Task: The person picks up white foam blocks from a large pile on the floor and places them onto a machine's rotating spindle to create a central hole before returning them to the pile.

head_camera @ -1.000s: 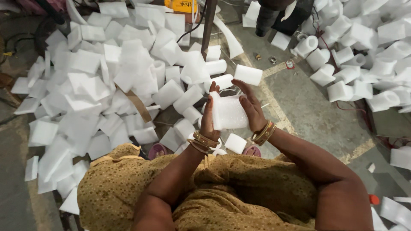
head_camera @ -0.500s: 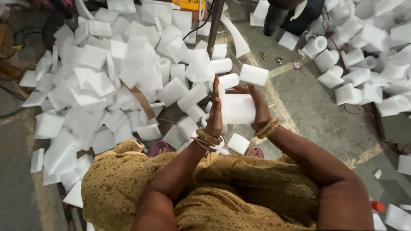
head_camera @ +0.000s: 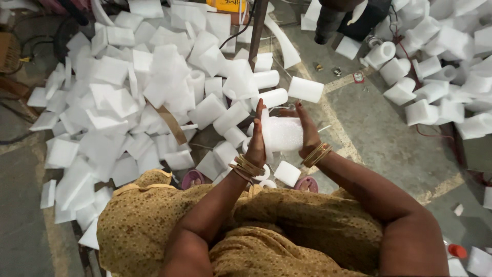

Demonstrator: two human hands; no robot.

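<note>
Fingers of both hands stand straight and flat, palms pressing one white foam roll [head_camera: 283,134] between them, held up above the lap. Her left hand [head_camera: 256,137] covers one end, her right hand [head_camera: 307,132] the other. Each wrist carries several gold bangles [head_camera: 247,167]. Two pink slippers [head_camera: 192,179] peek out below. Loose foam sheets [head_camera: 128,102] heap the concrete floor [head_camera: 379,138], too many to count.

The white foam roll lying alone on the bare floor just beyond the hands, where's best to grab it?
Grip the foam roll across its curved middle, coming from above. It lies on its side, apart from its neighbours, with bare concrete floor around it, so fingers can close on both long sides.
</note>
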